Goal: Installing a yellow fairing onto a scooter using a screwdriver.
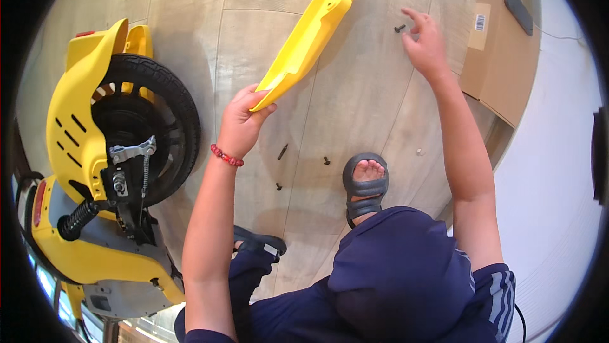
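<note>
My left hand grips the lower end of a long yellow plastic panel, which rises toward the top of the view and has holes at its far end. My right hand reaches out at upper right with its fingers apart, just beside a dark screw on the floor. Several more small dark pieces lie below the panel: a long one, a screw and another screw.
A yellow scooter with exposed black wheel, spring and brake linkage fills the left. A cardboard box with a dark flat object on it is at upper right, beside a white surface. My sandalled feet rest on the tiled floor.
</note>
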Available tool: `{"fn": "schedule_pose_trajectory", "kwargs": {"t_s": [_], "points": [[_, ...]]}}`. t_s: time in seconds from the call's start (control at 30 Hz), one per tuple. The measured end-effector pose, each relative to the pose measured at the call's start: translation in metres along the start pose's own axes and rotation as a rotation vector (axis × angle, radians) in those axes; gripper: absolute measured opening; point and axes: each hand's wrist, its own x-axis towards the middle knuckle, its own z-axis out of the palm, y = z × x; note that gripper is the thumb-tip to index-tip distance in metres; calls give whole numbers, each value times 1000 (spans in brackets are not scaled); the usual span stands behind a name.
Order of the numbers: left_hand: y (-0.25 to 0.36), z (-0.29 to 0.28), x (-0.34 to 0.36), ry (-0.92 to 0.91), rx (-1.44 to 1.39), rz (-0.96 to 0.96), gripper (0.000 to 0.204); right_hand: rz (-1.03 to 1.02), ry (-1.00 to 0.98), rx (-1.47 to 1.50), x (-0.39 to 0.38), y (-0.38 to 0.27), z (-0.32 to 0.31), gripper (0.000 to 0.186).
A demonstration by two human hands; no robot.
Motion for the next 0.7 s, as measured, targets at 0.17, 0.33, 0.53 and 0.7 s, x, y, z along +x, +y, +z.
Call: {"fn": "schedule_pose_trajectory", "kwargs": {"t_s": [0.17,0.33,0.53,0.7], "points": [[10,-10,-34,46,-19,37,21,-205,-30,-104,-11,3,15,11],[48,-41,-73,-27,-384,-157,26,-155,-47,-237,-17,17,21,11],[78,-115,-151,-196,-640,-346,37,-154,-4,-293,-5,0,31,16],[94,-167,-227,-331,-825,-504,37,-49,-553,610,30,-135,-19,40]]}}
